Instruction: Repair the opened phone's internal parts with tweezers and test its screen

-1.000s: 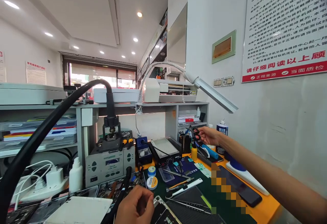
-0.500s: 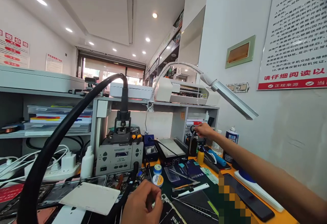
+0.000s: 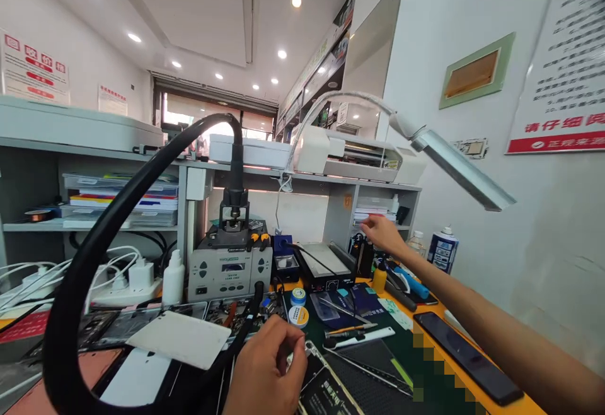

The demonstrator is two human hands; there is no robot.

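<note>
My left hand is closed in a pinch of thumb and forefinger at the upper left corner of an opened phone. A small pale bit shows between those fingers, too little to name. The phone's inside and dark battery face up on the dark mat. Farther back, my right hand reaches over a black tool holder, its fingers bent together. Dark handles stand just below its fingertips; whether it grips one is hidden. A tweezers-like tool lies right of the phone.
A hot-air station stands behind, its thick black hose arching across the left. A heating plate, small tins and a white-handled tool lie midway. A dark phone lies under my right forearm. A lamp hangs overhead.
The view has turned left and slightly down. My right fingertips sit higher above the holder, and the black ring handle that was at them now shows lower. The left hand keeps its pinch.
</note>
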